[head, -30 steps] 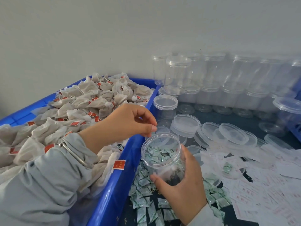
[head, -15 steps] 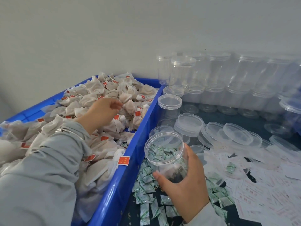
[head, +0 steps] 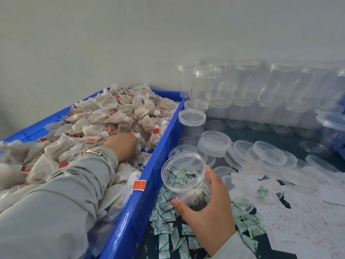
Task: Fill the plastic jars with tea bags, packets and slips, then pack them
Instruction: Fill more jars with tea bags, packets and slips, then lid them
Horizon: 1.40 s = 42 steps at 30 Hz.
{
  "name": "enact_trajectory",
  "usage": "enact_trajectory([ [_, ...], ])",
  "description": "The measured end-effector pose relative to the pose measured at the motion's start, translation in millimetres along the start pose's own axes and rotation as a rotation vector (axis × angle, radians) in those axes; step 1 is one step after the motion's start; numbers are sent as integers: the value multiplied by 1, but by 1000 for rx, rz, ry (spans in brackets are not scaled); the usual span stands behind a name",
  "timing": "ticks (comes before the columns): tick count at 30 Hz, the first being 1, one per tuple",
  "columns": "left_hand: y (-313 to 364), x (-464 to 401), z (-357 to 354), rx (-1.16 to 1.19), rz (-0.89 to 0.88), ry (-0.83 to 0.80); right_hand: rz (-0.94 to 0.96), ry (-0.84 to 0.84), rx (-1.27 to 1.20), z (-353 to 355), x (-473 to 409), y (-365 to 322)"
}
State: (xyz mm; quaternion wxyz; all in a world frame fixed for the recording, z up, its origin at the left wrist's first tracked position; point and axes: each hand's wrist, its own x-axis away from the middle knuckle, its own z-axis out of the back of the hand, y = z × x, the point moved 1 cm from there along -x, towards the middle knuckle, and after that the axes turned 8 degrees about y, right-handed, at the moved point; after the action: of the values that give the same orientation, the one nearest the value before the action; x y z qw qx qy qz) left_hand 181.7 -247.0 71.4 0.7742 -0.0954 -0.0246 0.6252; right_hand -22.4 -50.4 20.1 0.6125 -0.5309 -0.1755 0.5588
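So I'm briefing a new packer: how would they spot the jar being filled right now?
Start at the blue crate of tea bags on the left. Just off its right wall, above the green-and-white packets, the right hand grips one clear jar. Unlike the standing jars, it is lidless, tilted, held in the air.

Ahead of you a plain pale grey-white wall (head: 130, 38) fills the far half of the view, smooth and bare, meeting the work surface along its base. You see soft, even light on it, slightly dimmer toward the far left edge. On the right, the dark blue-green tabletop (head: 248, 133) runs back to that wall.
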Motion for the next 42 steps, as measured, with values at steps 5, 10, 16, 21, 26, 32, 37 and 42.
enact_trajectory([
  [5,-9,-3,5,182,58,87,-25,-8,-25,1,0,0],
  [10,-18,-5,19,597,163,288,-33,-9,-31,1,0,1],
  [16,-1,11,51,1407,217,190,-38,-20,-41,0,0,2],
  [21,29,38,81,1680,35,8,-21,-17,-35,1,1,2],
  [26,47,59,92,1596,-238,-160,-20,-1,-44,-1,0,3],
  [32,59,72,95,1451,-450,-246,-40,3,-61,-4,-1,7],
  [37,60,74,96,1378,-441,-232,-60,16,-102,-7,1,9],
  [42,57,70,96,1407,-392,-168,-82,-5,-155,-8,1,12],
])
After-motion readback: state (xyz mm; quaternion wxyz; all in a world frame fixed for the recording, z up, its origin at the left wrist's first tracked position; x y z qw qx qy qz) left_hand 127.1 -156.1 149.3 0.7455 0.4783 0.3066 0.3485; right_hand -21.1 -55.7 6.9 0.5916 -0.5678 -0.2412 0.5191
